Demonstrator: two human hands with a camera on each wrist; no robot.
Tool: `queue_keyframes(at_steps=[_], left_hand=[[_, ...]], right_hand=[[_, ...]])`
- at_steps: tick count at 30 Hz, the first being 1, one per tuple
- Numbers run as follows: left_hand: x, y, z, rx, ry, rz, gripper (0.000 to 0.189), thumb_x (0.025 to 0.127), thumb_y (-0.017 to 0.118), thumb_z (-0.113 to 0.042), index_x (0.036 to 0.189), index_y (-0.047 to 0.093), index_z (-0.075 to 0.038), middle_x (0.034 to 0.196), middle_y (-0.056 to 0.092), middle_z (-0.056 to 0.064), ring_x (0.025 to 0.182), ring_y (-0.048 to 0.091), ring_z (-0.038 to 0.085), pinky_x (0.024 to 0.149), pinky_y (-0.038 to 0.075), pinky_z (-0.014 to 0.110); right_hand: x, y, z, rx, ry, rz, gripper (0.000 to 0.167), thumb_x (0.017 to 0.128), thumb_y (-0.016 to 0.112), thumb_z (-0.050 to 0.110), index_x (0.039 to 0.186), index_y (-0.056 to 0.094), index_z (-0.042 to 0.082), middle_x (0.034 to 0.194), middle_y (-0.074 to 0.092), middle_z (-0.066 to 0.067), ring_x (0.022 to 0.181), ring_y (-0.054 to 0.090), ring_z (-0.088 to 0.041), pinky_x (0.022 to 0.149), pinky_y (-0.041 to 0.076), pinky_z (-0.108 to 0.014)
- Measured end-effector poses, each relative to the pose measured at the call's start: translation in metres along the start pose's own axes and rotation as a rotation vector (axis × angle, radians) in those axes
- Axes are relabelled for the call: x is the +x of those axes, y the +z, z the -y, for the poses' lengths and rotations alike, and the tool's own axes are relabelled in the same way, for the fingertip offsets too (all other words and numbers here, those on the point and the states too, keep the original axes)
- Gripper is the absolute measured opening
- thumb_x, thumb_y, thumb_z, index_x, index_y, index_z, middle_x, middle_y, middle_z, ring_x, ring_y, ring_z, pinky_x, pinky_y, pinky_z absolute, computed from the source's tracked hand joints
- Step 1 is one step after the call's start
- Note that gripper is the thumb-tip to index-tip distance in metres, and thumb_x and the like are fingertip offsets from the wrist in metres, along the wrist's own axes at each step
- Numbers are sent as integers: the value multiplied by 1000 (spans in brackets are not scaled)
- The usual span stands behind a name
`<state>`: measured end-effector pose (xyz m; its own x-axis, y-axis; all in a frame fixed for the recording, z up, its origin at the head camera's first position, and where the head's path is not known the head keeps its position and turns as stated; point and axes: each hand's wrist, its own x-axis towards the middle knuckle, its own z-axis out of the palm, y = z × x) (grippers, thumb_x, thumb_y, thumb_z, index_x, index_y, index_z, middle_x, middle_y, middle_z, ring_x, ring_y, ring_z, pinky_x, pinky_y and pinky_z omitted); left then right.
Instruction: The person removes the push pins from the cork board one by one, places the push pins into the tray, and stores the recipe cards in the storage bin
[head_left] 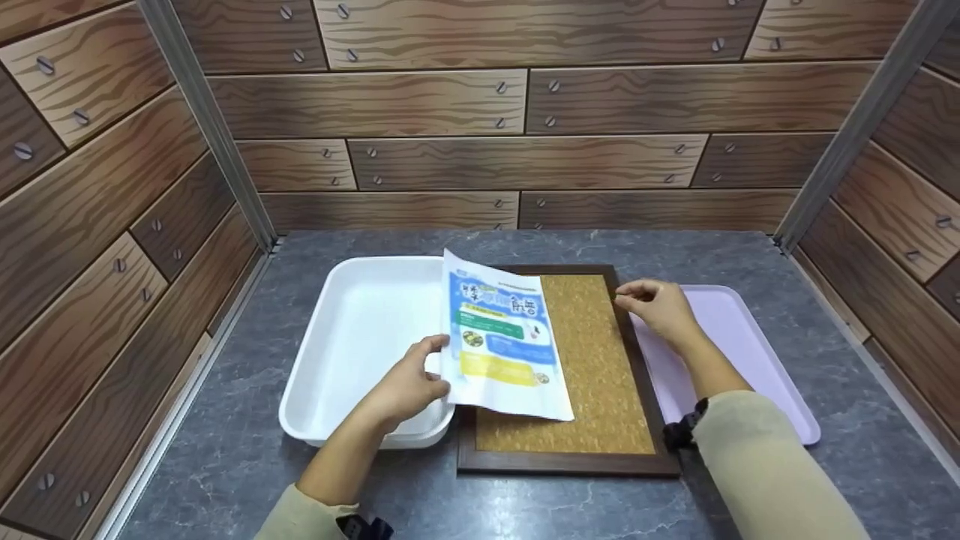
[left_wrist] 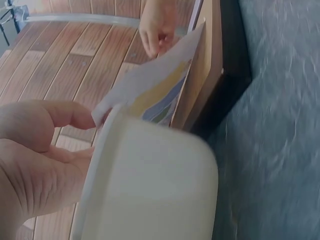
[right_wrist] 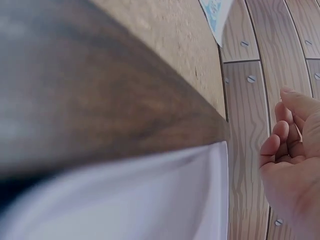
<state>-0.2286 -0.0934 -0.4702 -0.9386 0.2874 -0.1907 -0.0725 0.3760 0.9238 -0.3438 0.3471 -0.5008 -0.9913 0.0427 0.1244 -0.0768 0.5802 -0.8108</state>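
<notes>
1. Head view: the printed paper sheet slants above the left part of the rectangular cork board; its long axis runs near to far, headline end away from the person. The left hand grips its left edge beside the smooth white tray. The right hand has bent fingers near the board's dark frame; whether it pinches something small, I cannot tell. A lilac tray lies rightward on the marbled grey bench.
2. Left wrist view: the thin sheet rises, gently bent, off the board.
3. Right wrist view: speckled cork, brown frame, rounded lilac rim; right fingers curled.
</notes>
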Motion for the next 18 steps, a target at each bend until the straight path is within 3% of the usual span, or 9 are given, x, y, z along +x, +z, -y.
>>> queue_keyframes(at_steps=[7, 12, 18], left_hand=[[-4, -16, 7, -27, -27, -13, 74, 92, 63, 8, 162, 43, -3, 164, 44, 21, 113, 65, 27, 86, 58, 33], [-8, -27, 11, -3, -36, -15, 69, 94, 67, 5, 159, 47, -7, 161, 47, 20, 113, 59, 27, 83, 53, 31], [-11, -39, 21, -16, -36, 45, 73, 93, 63, 8, 161, 47, -13, 159, 43, 24, 105, 58, 26, 81, 52, 30]], right_hand=[[-5, -11, -10, -14, 10, -23, 34, 100, 80, 28, 123, 80, 3, 101, 78, 10, 89, 63, 3, 77, 50, -14], [-10, -17, -17, -12, 17, -37, 32, 99, 80, 25, 121, 80, 2, 97, 76, 16, 86, 62, 5, 76, 49, -13], [-14, -22, -21, -33, 19, -29, 31, 99, 80, 24, 120, 79, 1, 93, 74, 17, 84, 61, 5, 74, 49, -14]])
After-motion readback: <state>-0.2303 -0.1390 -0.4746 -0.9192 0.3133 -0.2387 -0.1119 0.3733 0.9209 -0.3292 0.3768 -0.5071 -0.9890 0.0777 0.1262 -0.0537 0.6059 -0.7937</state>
